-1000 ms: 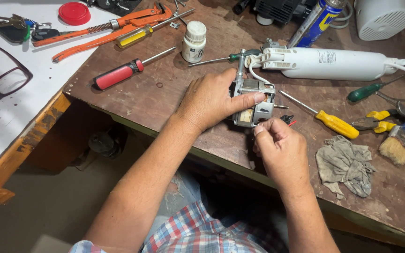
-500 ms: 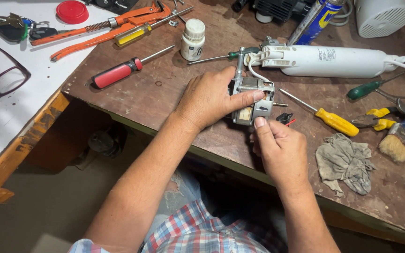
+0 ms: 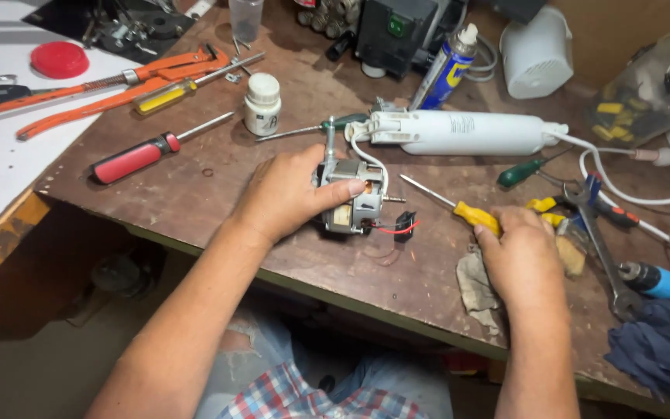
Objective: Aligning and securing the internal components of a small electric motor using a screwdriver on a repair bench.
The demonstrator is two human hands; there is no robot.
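- Left hand point(image 3: 292, 194) wrapped over a small electric motor point(image 3: 354, 198) near the front middle of the worn wooden workbench point(image 3: 219, 186), thumb laid across the metal housing, fingers curled round the far side: a closed, firm hold.
- Motor upright on the bench, copper winding showing, shaft pointing away; a white wire looping from it toward a long white cylinder point(image 3: 459, 132) lying just behind; a red lead trailing to a small black part point(image 3: 405, 226) beside it.
- Right hand point(image 3: 521, 256) well apart from the motor, palm down, fingers bent over the handle of a yellow-handled screwdriver point(image 3: 459, 209); touching it, but cannot tell whether actually clasped.
- Screwdriver blade aimed toward the motor, tip just short of it.
- Grey rag point(image 3: 478, 283) partly under the right wrist.
- Farther left: red-handled screwdriver point(image 3: 137, 155), orange pipe wrench point(image 3: 110, 85), small white bottle point(image 3: 262, 103).
- Behind the cylinder: blue spray can point(image 3: 445, 66).
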